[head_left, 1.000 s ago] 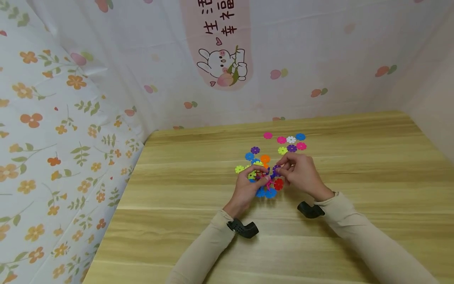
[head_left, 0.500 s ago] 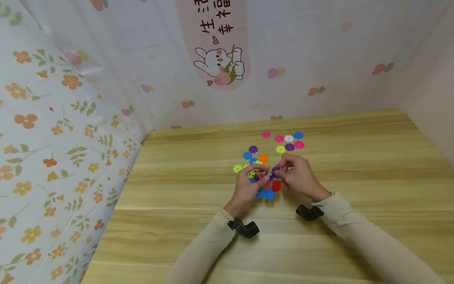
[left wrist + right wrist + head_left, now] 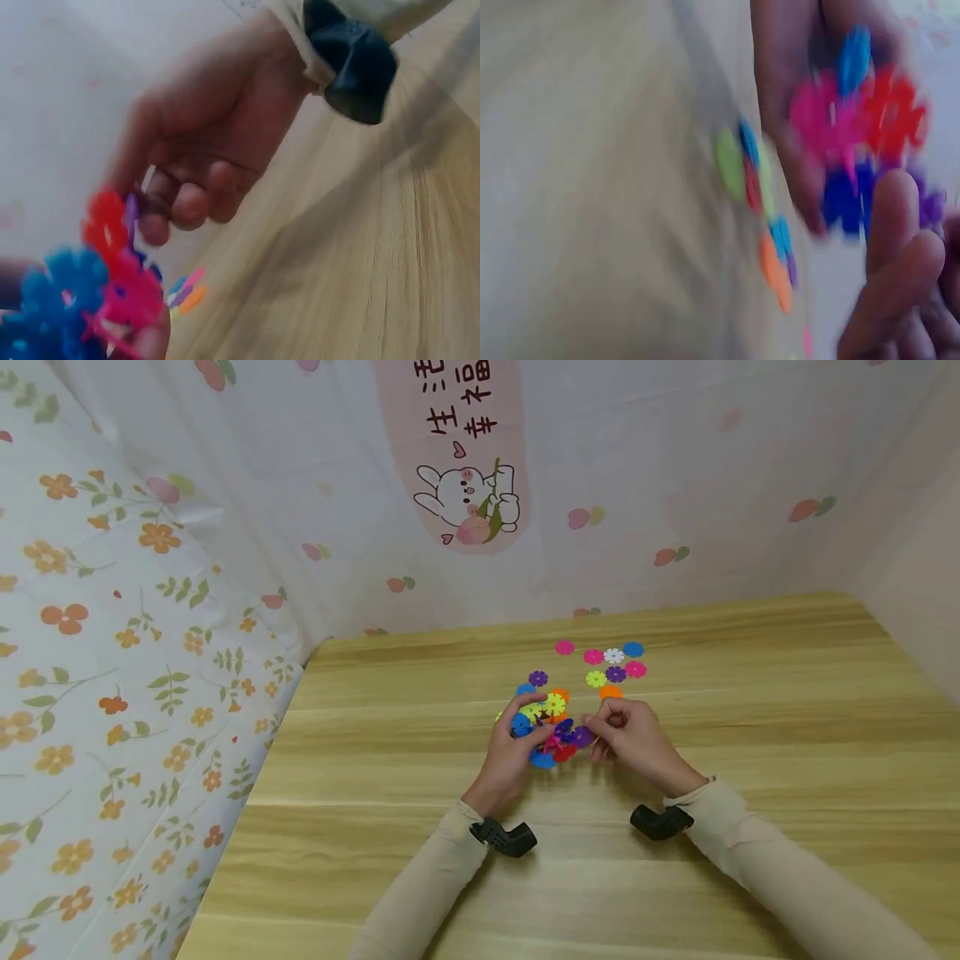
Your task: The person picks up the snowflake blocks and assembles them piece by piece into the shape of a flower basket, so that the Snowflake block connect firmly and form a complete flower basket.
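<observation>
My left hand (image 3: 512, 752) grips a cluster of notched flower-shaped plastic discs pushed together. In the cluster are a pink disc (image 3: 136, 294), a red disc (image 3: 105, 223), a blue disc (image 3: 69, 286) and a dark blue disc (image 3: 846, 199). At its right side, my right hand (image 3: 643, 745) pinches a purple disc (image 3: 581, 737) between thumb and fingertips. That purple disc meets the dark blue one at the cluster's edge, overlapping it in the head view. Both hands are held over the wooden table, and the left fingers hide part of the cluster.
Behind the cluster lie several loose discs, among them a purple one (image 3: 538, 678) and an orange one (image 3: 561, 695). Farther back right are a white disc (image 3: 613, 656), a yellow disc (image 3: 596, 679) and several others on the wooden table (image 3: 405, 735). Fabric hangs behind.
The cluster has turned in my left hand, so its red disc sits lower and farther left. Both hands have shifted slightly downward or left, and the purple disc now lies flatter.
</observation>
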A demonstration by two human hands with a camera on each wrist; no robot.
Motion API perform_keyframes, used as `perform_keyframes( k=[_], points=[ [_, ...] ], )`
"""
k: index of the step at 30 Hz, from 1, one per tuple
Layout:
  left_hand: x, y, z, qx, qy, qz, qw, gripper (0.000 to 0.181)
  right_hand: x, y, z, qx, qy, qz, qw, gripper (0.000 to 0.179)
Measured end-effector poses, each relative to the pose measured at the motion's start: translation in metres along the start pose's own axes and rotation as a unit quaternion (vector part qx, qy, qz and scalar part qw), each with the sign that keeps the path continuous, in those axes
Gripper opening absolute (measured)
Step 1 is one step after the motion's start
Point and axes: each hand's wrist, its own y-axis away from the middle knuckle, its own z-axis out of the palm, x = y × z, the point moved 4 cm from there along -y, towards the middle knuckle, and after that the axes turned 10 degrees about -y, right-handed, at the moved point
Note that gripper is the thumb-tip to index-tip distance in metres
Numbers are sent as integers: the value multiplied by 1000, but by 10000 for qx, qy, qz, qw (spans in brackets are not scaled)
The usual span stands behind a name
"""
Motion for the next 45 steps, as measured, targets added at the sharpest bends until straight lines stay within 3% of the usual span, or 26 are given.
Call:
perform_keyframes(
  k=[2, 4, 8, 10, 14, 19, 26, 31, 36, 45],
  points=[
    [-1, 1, -1, -147, 255, -95, 9995, 38, -1, -9, -11, -181, 852, -138, 9961, 25],
    [-1, 2, -2, -365, 596, -172, 9974, 37, -3, -21, -24, -128, 1891, -427, 9809, 19],
    [1, 6, 1, -932, 1070, -262, 9895, 40, -2, -45, -42, 209, 3766, -802, 9227, 15],
    [1, 7, 4, -1123, 1137, -310, 9867, 41, 1, -54, -45, 151, 4235, -694, 9031, 20],
    [2, 8, 8, -1056, 870, -288, 9902, 38, 8, -65, -47, -63, 4531, -379, 8906, 19],
    [0, 7, 9, -602, 603, -309, 9959, 32, 10, -64, -49, -364, 4148, -187, 9090, 20],
    [-2, 5, 9, -500, 769, -376, 9951, 31, 9, -39, -53, -724, 2832, 19, 9563, 3],
    [-3, 4, 8, -369, 846, -432, 9948, 32, -8, -19, -40, -731, 1852, -156, 9799, 6],
    [-3, 2, 7, -259, 735, -410, 9961, 32, -28, -5, -18, -629, 1275, -540, 9884, 12],
    [3, 4, 10, -380, 416, -124, 9983, 28, -33, 2, -6, -318, 1343, -785, 9873, 14]
  ],
)
